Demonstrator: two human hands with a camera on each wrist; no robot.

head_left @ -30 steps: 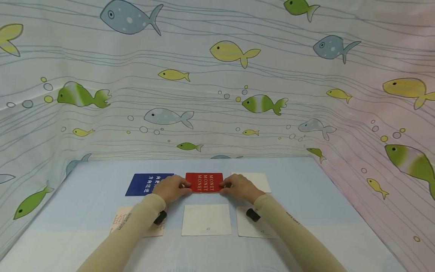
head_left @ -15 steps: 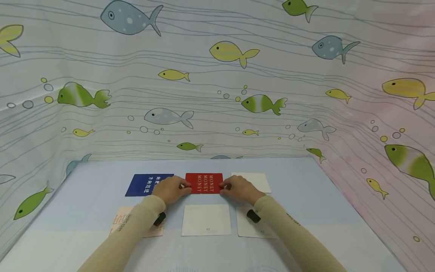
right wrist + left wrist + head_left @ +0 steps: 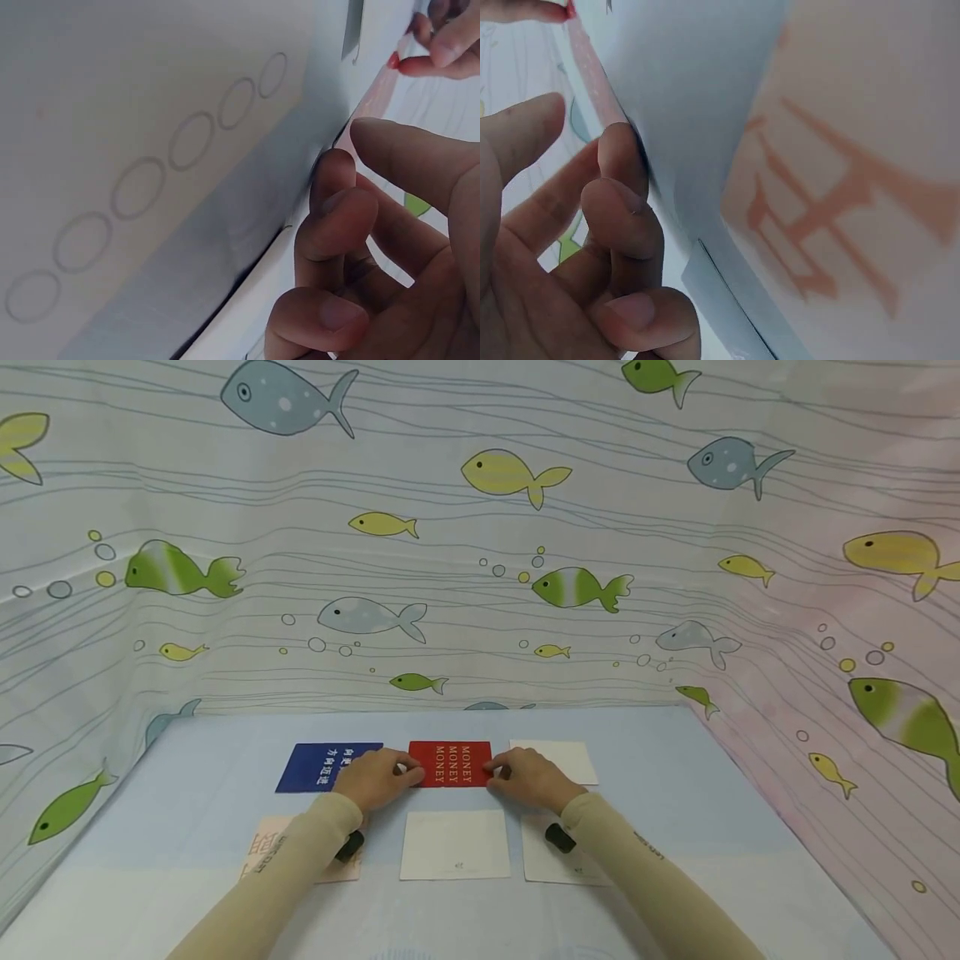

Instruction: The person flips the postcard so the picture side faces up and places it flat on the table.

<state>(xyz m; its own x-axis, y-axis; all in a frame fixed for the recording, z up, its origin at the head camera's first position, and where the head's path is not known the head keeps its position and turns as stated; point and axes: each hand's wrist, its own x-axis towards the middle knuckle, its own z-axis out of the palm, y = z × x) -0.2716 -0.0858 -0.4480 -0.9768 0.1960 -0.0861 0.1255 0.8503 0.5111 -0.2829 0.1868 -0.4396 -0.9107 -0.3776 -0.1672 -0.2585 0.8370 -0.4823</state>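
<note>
In the head view a red card [image 3: 452,765] with MONEY lettering lies on the table between the two hands. My left hand [image 3: 378,778] is at its left edge, fingertips touching the card; in the left wrist view the thumb stands apart from the loosely bent fingers [image 3: 622,210]. At the right edge is my right hand [image 3: 534,778], its fingertips close to or touching the card. The right wrist view shows its bent fingers [image 3: 334,217] with the thumb near the index finger. A blue card [image 3: 303,767] lies partly behind the left hand, a white card [image 3: 573,760] behind the right.
Nearer on the pale blue table [image 3: 675,793] is a second row: a pinkish card [image 3: 273,831] with orange characters under the left forearm, a white card [image 3: 454,846] in the middle, and another white card [image 3: 536,860] under the right forearm. Fish-patterned cloth [image 3: 450,560] surrounds the table.
The red card's near edge has come down slightly, and the card now lies flat. Both hands stay at its sides, with the fingers shifting only a little.
</note>
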